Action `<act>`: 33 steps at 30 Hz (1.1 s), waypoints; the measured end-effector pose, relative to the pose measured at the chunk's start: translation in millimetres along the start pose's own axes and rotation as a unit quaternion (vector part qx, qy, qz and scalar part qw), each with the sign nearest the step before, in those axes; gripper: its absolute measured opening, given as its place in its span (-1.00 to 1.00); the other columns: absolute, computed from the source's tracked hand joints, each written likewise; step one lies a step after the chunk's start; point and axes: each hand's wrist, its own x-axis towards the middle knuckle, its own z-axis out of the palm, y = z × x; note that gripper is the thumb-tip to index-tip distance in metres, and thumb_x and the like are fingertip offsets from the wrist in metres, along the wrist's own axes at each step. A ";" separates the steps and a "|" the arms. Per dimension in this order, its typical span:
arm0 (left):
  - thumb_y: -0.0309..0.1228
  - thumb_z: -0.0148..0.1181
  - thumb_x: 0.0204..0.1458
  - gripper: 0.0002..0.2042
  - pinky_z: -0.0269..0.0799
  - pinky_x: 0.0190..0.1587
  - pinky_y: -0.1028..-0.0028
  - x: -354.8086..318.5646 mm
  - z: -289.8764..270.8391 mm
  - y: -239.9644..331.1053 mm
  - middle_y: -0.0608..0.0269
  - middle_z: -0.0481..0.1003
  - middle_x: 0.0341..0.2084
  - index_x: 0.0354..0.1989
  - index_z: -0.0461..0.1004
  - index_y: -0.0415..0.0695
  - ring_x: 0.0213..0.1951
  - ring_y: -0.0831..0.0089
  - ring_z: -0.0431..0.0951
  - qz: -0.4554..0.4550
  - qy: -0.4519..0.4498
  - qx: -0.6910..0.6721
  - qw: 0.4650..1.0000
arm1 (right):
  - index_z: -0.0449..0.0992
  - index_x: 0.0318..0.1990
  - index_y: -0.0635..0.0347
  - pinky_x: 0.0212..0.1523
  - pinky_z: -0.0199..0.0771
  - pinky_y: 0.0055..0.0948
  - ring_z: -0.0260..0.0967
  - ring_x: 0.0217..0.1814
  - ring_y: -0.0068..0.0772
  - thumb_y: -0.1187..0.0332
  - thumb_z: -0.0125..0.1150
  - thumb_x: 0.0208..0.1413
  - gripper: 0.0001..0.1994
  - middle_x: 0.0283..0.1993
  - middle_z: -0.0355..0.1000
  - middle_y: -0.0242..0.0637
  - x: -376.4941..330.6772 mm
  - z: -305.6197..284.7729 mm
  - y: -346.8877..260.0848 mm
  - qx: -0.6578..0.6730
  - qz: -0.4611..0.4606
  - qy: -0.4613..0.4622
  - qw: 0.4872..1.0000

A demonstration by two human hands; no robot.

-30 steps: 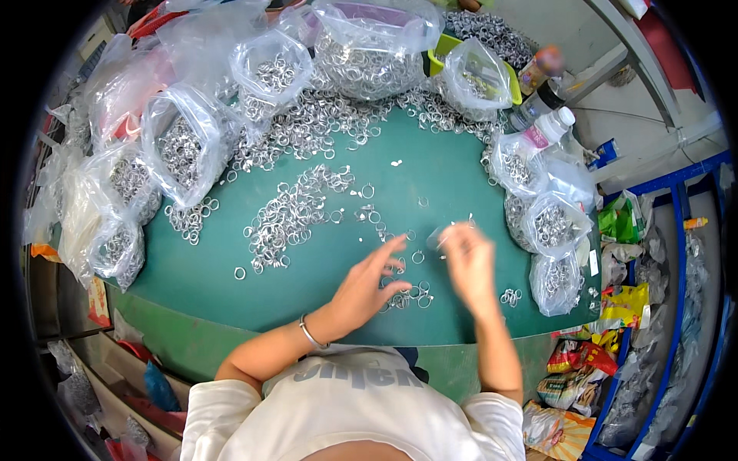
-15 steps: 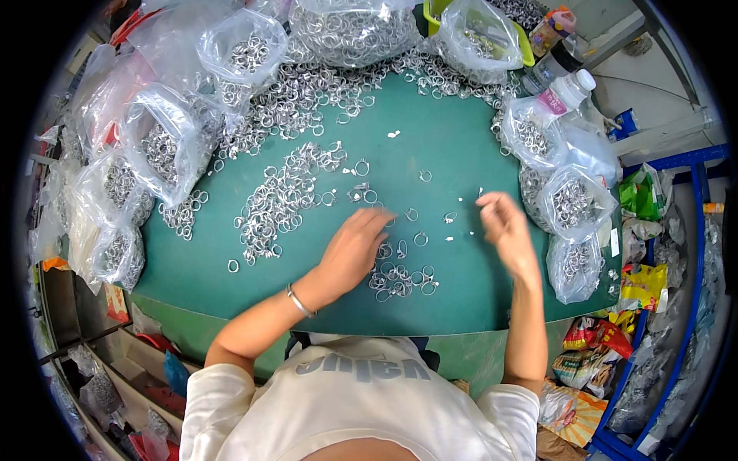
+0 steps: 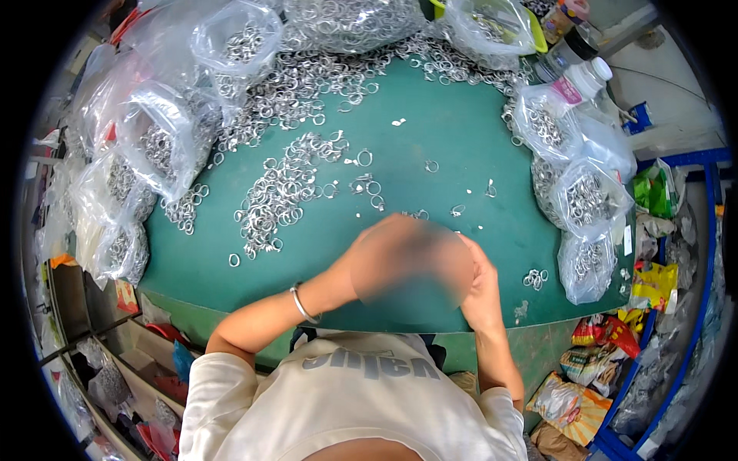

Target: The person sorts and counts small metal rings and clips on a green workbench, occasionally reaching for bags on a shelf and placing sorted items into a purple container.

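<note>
Left hand (image 3: 373,252): over the near side of your green table (image 3: 438,96); blur hides your fingers, so whether they are apart or together cannot be told.
Right hand (image 3: 482,288): beside your left; fingertips blurred, grip cannot be told.
Ring pile (image 3: 270,201): ahead and left of your hands.
Small ring cluster (image 3: 536,278): right of your right hand.

Grey lettering (image 3: 373,364) stands upside down on the white shirt (image 3: 346,411); the pink bottle label (image 3: 567,91) is unreadable.
</note>
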 end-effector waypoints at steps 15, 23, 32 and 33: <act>-0.62 0.23 -0.14 -0.74 0.32 -0.05 0.30 -150.9 -78.1 -34.3 0.12 0.47 -0.23 -0.22 0.45 -0.15 -0.15 0.16 0.45 -0.113 0.453 0.299 0.832 | 0.45 -0.04 0.32 0.11 0.18 -0.19 0.27 0.00 0.00 0.58 0.13 -0.01 -0.69 -0.06 0.37 -0.06 36.8 -22.2 9.6 -0.562 -0.176 0.111 0.800; -0.63 0.12 -0.06 -0.77 0.30 -0.05 0.28 -192.2 -113.9 -62.8 0.10 0.38 -0.17 -0.18 0.47 -0.20 -0.11 0.11 0.36 -0.148 0.399 0.401 0.811 | 0.44 -0.05 0.34 0.07 0.22 -0.18 0.25 0.01 -0.03 0.57 0.14 -0.01 -0.69 -0.05 0.34 -0.06 43.6 -19.6 7.4 -0.580 -0.146 0.044 0.800; -0.59 0.18 -0.07 -0.58 0.23 0.02 0.25 -155.5 -136.6 -51.8 0.04 0.30 0.01 0.04 0.34 -0.17 0.06 0.11 0.28 -0.070 0.372 0.436 0.816 | 0.32 0.17 0.12 0.24 0.13 -0.21 0.13 0.25 -0.02 0.42 0.39 -0.19 -0.34 0.23 0.21 -0.13 106.7 58.1 -19.2 -0.506 -0.206 -0.152 0.824; -0.59 0.18 -0.07 -0.58 0.23 0.01 0.25 -135.6 -128.1 -47.0 0.04 0.30 0.00 0.03 0.35 -0.18 0.05 0.11 0.29 -0.071 0.352 0.412 0.837 | 0.24 0.24 0.05 0.28 0.08 -0.19 0.01 0.34 -0.02 0.37 0.44 -0.26 -0.22 0.32 0.10 -0.15 123.7 71.8 -17.2 -0.505 -0.213 -0.169 0.819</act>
